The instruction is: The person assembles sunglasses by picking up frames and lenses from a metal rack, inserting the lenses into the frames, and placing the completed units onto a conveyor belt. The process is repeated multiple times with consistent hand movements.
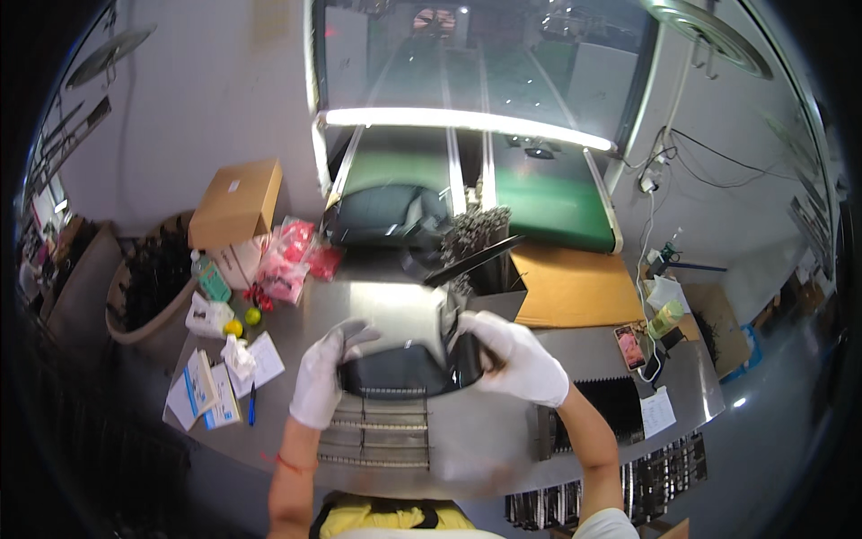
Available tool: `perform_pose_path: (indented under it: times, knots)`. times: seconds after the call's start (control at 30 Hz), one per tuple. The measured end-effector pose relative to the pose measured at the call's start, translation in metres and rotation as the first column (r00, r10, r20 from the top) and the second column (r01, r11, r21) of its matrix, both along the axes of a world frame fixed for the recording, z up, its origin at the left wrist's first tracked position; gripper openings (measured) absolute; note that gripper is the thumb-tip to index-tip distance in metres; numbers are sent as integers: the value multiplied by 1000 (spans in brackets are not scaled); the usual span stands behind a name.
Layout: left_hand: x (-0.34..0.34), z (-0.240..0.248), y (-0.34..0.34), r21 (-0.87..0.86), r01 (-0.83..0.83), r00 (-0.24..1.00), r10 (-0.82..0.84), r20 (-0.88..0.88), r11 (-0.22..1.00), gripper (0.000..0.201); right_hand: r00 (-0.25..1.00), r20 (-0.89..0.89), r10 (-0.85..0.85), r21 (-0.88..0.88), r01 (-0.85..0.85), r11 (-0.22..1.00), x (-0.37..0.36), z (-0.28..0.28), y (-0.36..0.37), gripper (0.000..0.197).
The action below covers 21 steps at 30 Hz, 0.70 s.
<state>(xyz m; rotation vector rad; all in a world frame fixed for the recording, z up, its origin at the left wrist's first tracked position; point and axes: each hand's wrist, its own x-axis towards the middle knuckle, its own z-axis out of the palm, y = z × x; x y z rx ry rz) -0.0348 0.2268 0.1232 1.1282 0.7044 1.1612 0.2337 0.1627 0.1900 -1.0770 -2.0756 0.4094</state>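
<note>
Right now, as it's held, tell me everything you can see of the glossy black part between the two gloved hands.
The glossy black part is wide and shell-like, with a smooth, curved face and a rounded lower edge; it looks like plastic. Light glints off it. It lies roughly crosswise above the metal table, its left end held by the left hand, its right end by the right hand. Finer details at its right end are unclear.

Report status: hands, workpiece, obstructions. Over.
Left hand at left end of glossy black part; right hand gripping right end. Part over metal tabletop, contact unclear. Dark box just beyond.
</note>
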Motion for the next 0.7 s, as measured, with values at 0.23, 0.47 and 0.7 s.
perform_pose_path:
  times: [0.23, 0.47, 0.7]
  knots:
    - [-29, -4, 2, 142, 145, 986, -130, -105, 979, 35, 955, 296, 15, -124, 23, 992, -79, -43, -4, 74]
    - [-70, -72, -20, -523, -99, 954, 230, 193, 847, 27, 972, 109, -209, 54, 205, 977, -176, -130, -8, 46]
    - [-205, -119, -41, -163, -467, 882, 470, -17, 869, 44, 715, -281, -640, -904, 26, 426, -221, -255, 74, 46]
